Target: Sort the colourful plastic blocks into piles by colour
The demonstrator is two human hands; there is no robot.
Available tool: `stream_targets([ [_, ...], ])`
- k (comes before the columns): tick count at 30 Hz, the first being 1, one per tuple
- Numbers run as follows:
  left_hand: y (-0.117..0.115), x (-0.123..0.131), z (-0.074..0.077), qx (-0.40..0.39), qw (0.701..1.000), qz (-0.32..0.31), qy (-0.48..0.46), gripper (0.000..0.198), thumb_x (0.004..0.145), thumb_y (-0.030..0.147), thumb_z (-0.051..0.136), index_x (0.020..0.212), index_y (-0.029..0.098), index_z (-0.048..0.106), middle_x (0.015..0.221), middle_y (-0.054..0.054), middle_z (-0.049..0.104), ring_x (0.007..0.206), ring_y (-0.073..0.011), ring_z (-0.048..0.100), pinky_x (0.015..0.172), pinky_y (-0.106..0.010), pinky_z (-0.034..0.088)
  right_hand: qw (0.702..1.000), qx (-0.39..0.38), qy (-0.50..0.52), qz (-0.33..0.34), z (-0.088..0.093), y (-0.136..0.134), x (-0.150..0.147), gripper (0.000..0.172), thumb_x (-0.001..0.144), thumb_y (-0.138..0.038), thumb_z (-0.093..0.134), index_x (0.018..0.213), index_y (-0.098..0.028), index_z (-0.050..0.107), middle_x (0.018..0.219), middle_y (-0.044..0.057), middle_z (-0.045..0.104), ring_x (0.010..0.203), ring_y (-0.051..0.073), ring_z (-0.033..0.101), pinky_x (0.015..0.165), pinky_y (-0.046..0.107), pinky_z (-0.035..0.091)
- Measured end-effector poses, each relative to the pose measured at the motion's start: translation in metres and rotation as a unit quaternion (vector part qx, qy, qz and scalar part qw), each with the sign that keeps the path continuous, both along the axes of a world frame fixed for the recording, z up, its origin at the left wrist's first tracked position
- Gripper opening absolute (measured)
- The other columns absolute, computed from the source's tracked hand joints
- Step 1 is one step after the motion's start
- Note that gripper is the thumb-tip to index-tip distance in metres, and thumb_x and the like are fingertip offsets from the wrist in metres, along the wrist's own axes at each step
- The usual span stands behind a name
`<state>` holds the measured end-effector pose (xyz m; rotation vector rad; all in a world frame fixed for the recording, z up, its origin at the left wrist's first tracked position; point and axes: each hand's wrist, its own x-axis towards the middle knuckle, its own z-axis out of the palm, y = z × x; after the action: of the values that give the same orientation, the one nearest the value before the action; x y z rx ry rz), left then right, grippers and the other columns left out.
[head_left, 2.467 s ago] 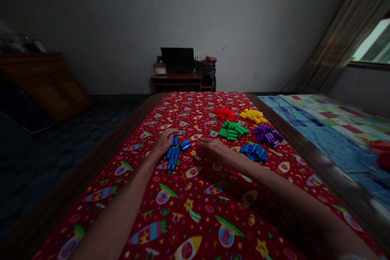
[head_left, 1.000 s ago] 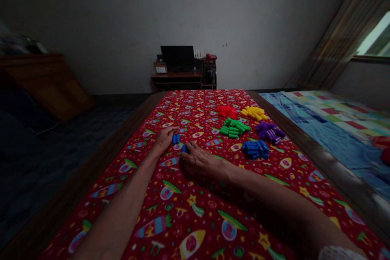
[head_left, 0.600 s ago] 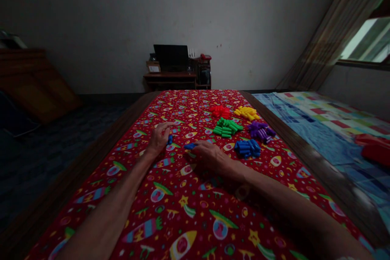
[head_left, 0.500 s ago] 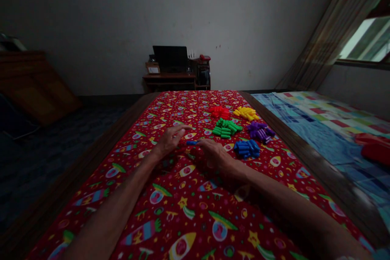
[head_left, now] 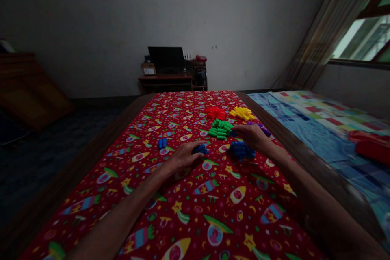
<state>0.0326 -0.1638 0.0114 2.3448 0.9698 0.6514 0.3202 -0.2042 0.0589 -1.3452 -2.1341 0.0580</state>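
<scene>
My left hand (head_left: 183,156) is curled round several small blue tubes (head_left: 201,150) in the middle of the cloth. Two more blue tubes (head_left: 162,143) lie side by side to its left. Above the blue pile (head_left: 242,151), my right hand (head_left: 255,136) has its fingers together, with a dark blue tube (head_left: 233,133) at the tips. Behind that hand the purple pile (head_left: 262,128) is partly hidden. The green pile (head_left: 219,128) lies just left of its fingertips.
Farther back are a red pile (head_left: 215,113) and a yellow pile (head_left: 242,113). A patterned red cloth (head_left: 183,215) covers the long table. Beyond its end stands a desk with a monitor (head_left: 166,59). A bed with a blue sheet (head_left: 292,126) is on the right.
My left hand has moved right and closed round blue tubes. My right hand has gone right and away, over the blue pile. Two blue tubes now show at the left.
</scene>
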Motion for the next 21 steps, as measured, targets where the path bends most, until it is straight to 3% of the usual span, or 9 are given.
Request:
stream_targets([
  [3, -0.007, 0.008, 0.002, -0.024, 1.000, 0.014, -0.001, 0.049, 0.076, 0.035, 0.064, 0.123, 0.024, 0.061, 0.110, -0.004, 0.072, 0.095, -0.0238, 0.067, 0.082, -0.031, 0.053, 0.991, -0.066, -0.118, 0.002, 0.000, 0.001, 0.025, 0.026, 0.080, -0.008, 0.045, 0.078, -0.014, 0.070, 0.058, 0.002, 0.062, 0.046, 0.009, 0.046, 0.049, 0.020, 0.031],
  [6, -0.014, 0.017, 0.002, -0.024, 1.000, 0.010, -0.017, 0.040, 0.078, 0.036, 0.063, 0.115, 0.023, 0.065, 0.106, -0.003, 0.073, 0.094, -0.0229, 0.067, 0.083, -0.031, 0.053, 0.977, -0.128, -0.160, 0.058, -0.003, 0.002, 0.033, 0.024, 0.077, -0.006, 0.046, 0.072, -0.013, 0.068, 0.057, 0.002, 0.060, 0.047, 0.009, 0.043, 0.048, 0.020, 0.030],
  [8, -0.019, 0.024, 0.001, -0.020, 0.999, 0.005, -0.028, 0.035, 0.079, 0.036, 0.062, 0.111, 0.023, 0.066, 0.105, -0.002, 0.072, 0.093, -0.0220, 0.067, 0.083, -0.031, 0.053, 0.979, -0.126, -0.141, 0.078, -0.002, 0.001, 0.034, 0.025, 0.074, -0.005, 0.047, 0.084, -0.013, 0.070, 0.064, 0.003, 0.064, 0.053, 0.011, 0.048, 0.053, 0.021, 0.035],
  [12, -0.031, 0.039, -0.005, -0.011, 0.999, -0.025, -0.018, 0.033, 0.081, 0.032, 0.063, 0.113, 0.022, 0.065, 0.106, -0.004, 0.071, 0.094, -0.0212, 0.066, 0.085, -0.032, 0.052, 0.988, -0.109, -0.101, 0.049, 0.006, 0.000, 0.032, 0.042, 0.070, -0.004, 0.047, 0.104, -0.013, 0.070, 0.069, 0.003, 0.066, 0.060, 0.013, 0.053, 0.062, 0.023, 0.041],
  [17, -0.050, 0.067, -0.007, 0.074, 0.988, -0.138, -0.007, 0.036, 0.086, 0.025, 0.060, 0.122, 0.022, 0.058, 0.119, -0.008, 0.063, 0.109, -0.0215, 0.060, 0.094, -0.033, 0.049, 0.996, -0.070, -0.062, 0.008, 0.013, -0.003, 0.032, 0.034, 0.071, -0.009, 0.052, 0.099, -0.013, 0.071, 0.069, 0.004, 0.066, 0.061, 0.015, 0.056, 0.060, 0.023, 0.042],
  [21, -0.057, 0.097, -0.002, 0.165, 0.966, -0.192, 0.053, 0.038, 0.092, 0.020, 0.050, 0.130, 0.019, 0.049, 0.120, -0.012, 0.057, 0.099, -0.0199, 0.063, 0.083, -0.031, 0.054, 0.998, -0.057, -0.039, -0.004, 0.013, -0.003, 0.033, 0.030, 0.072, -0.012, 0.052, 0.096, -0.011, 0.070, 0.068, 0.004, 0.066, 0.058, 0.014, 0.055, 0.058, 0.022, 0.041],
])
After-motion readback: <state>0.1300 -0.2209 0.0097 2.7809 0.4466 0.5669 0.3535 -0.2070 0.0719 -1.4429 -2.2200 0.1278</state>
